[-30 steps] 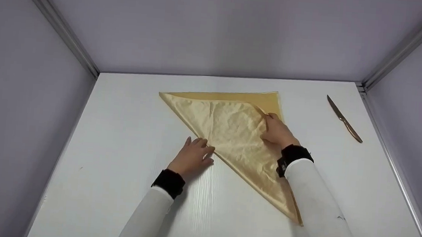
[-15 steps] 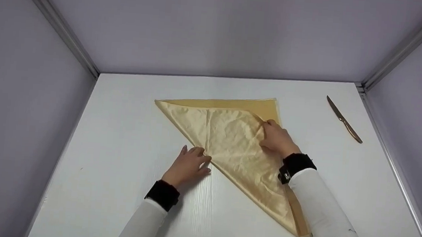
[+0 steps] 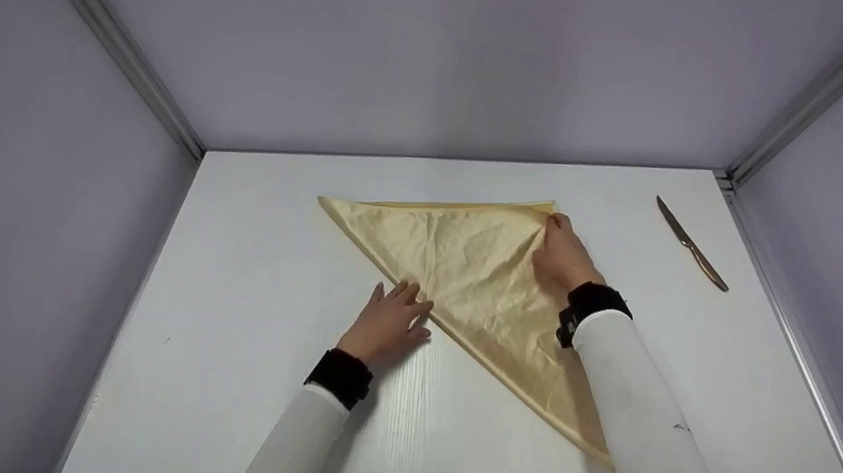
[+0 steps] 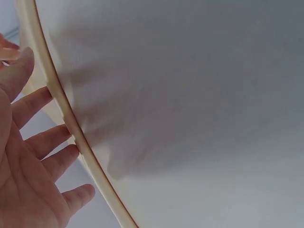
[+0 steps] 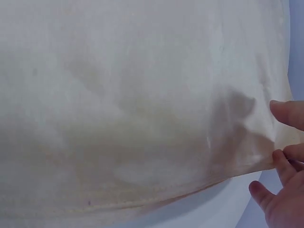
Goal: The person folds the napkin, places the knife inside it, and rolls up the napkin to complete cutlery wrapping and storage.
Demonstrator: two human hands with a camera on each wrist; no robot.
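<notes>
A shiny gold cloth lies folded into a triangle on the white table. My right hand pinches the top layer's corner at the cloth's far right corner; in the right wrist view the fingertips pull the fabric taut. My left hand lies flat with fingers straight, their tips touching the long folded edge. In the left wrist view the spread fingers rest against that hem.
A table knife with a brown handle lies at the far right of the table. Lilac walls with metal corner posts enclose the table on three sides.
My right hand has carried the top layer's corner away from me to the far right corner, covering the lower layer. The left hand has stayed at the folded edge.
</notes>
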